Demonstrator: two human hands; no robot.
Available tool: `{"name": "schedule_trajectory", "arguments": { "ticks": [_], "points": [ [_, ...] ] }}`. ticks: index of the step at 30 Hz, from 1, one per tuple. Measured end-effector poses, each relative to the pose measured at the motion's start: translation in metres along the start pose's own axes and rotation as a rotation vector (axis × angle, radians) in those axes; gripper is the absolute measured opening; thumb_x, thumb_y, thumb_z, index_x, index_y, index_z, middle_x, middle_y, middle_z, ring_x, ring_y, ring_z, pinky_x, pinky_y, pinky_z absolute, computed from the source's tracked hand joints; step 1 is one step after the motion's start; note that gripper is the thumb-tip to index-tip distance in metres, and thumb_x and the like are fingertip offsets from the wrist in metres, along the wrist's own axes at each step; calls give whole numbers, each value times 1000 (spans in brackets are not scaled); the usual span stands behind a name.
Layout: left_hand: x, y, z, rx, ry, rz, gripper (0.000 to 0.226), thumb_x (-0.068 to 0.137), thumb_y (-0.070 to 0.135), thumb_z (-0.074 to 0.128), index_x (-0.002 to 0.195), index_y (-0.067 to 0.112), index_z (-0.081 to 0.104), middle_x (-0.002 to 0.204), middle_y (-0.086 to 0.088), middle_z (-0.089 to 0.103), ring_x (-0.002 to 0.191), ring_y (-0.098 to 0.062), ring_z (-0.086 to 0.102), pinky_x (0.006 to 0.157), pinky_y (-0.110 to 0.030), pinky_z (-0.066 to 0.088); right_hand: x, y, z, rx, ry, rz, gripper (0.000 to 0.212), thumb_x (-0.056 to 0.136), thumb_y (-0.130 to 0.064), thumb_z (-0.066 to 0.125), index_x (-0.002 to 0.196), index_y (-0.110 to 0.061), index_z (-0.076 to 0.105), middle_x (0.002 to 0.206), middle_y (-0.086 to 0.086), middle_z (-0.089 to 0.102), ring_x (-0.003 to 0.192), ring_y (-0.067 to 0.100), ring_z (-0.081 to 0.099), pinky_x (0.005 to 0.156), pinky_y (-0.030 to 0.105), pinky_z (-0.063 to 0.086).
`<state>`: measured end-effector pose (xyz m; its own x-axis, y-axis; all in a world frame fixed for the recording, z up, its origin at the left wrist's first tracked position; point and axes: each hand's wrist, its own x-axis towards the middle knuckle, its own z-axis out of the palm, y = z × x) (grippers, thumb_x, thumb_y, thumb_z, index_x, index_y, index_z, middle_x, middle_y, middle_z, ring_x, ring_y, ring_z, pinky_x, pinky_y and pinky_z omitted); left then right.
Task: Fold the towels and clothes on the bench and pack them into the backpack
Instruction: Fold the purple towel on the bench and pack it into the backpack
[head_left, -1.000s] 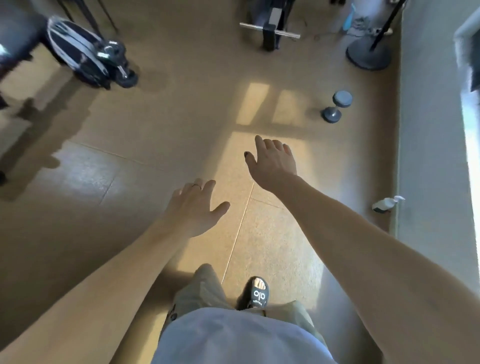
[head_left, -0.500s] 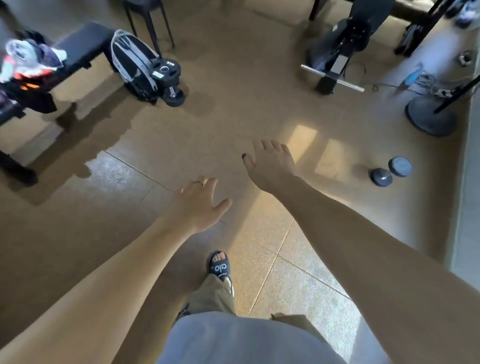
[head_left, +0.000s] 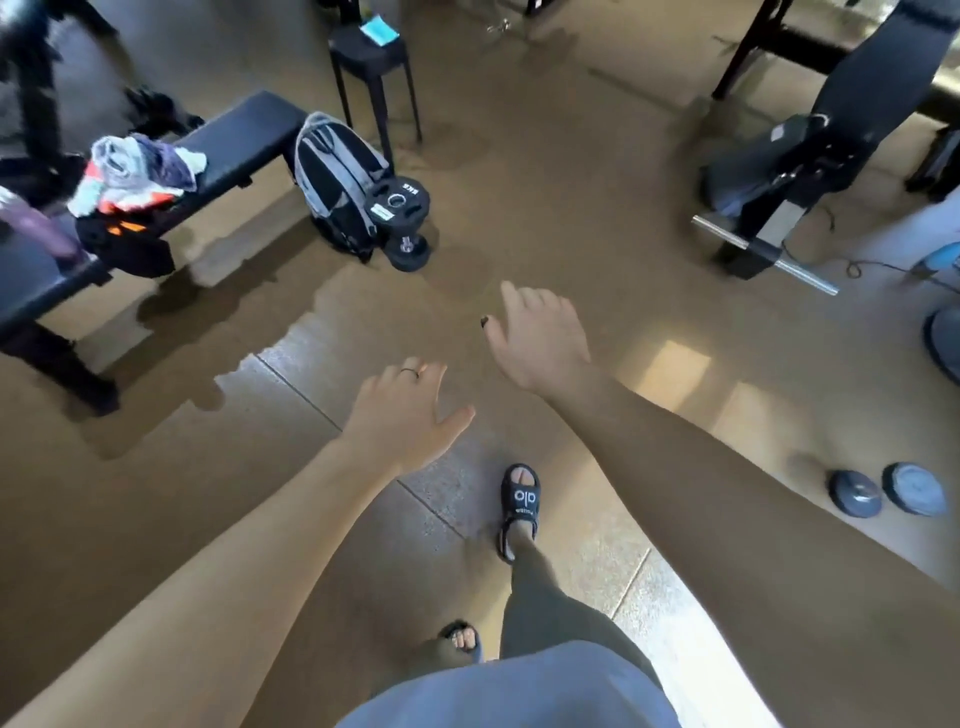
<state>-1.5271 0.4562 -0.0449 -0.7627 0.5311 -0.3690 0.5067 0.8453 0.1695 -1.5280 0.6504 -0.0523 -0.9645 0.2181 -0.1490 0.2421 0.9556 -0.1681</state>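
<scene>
The left hand (head_left: 402, 415) is held out over the floor (head_left: 545, 197) with fingers spread and relaxed, nothing gripped; a thin ring is seen on one finger. The right hand (head_left: 540, 338) is stretched further ahead, palm down, fingers loosely apart and likewise empty; a dark nail is seen on the thumb. Well away at the far left, a long bench (head_left: 228, 140) with a smooth, dark padded top is seen, and on it a crumpled heap of towels and clothes (head_left: 132, 174) in white, grey, purple and orange, with a black garment hanging over the near edge. Just beside the bench's right end, a rounded grey-and-black backpack (head_left: 335, 176) is stood upright on the floor, touched at its right by a black dumbbell (head_left: 400, 218) with ribbed round plates. A black stool (head_left: 371, 62) is seen behind it. The floor is a speckled tan surface crossed by thin seams, with sunlit patches. A black slide sandal (head_left: 519, 504) is worn on the forward foot. Compared with half a second before, the bench, pile and backpack are shown larger and nearer the middle of the view, and the sandalled foot has been set further forward
</scene>
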Motion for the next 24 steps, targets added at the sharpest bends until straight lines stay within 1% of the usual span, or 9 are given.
{"name": "schedule_trajectory", "arguments": {
  "ticks": [3,6,9,13,16,20,24],
  "points": [
    [67,-16,-23,-6,19,-57,71,98,65,38,151,19,36,147,-8,46,132,-31,45,107,-43,34,83,3,-4,-2,-19,-49,61,106,-45,27,156,-10,28,147,9,50,136,30,42,112,44,30],
    [129,-35,-50,-29,17,-135,70,97,66,37,149,20,36,146,-8,46,133,-31,44,107,-44,33,161,0,-12,10,-57,-111,59,106,-45,28,153,-11,32,144,8,52,134,30,42,111,43,30],
    [187,-59,-78,-72,48,-205,72,97,67,35,151,20,34,151,-8,42,137,-30,41,110,-45,32,239,-11,-22,10,-70,-188,58,105,-45,28,153,-12,32,145,7,52,135,29,42,112,43,29],
    [250,-95,-109,-107,67,-275,74,97,67,33,153,20,33,152,-10,41,137,-32,42,111,-45,33,335,-36,-35,-26,-84,-276,58,105,-45,28,153,-14,33,145,7,51,135,29,41,113,43,29],
    [294,-133,-127,-133,64,-323,76,97,68,32,155,20,31,155,-10,39,140,-31,39,112,-44,32,406,-58,-42,-41,-84,-326,58,105,-45,28,154,-14,31,148,7,49,137,28,39,115,43,28],
    [370,-202,-151,-163,52,-368,76,97,68,31,156,20,30,157,-12,36,142,-32,37,114,-45,31,509,-99,-47,-61,-71,-385,57,105,-45,29,153,-13,33,151,8,46,139,29,38,117,43,26],
    [450,-270,-183,-194,75,-379,75,97,68,36,155,20,32,155,-10,40,140,-32,40,113,-46,34,605,-148,-45,-89,-48,-423,56,105,-45,32,151,-13,37,142,7,54,133,29,44,112,42,31]
  ]
}}
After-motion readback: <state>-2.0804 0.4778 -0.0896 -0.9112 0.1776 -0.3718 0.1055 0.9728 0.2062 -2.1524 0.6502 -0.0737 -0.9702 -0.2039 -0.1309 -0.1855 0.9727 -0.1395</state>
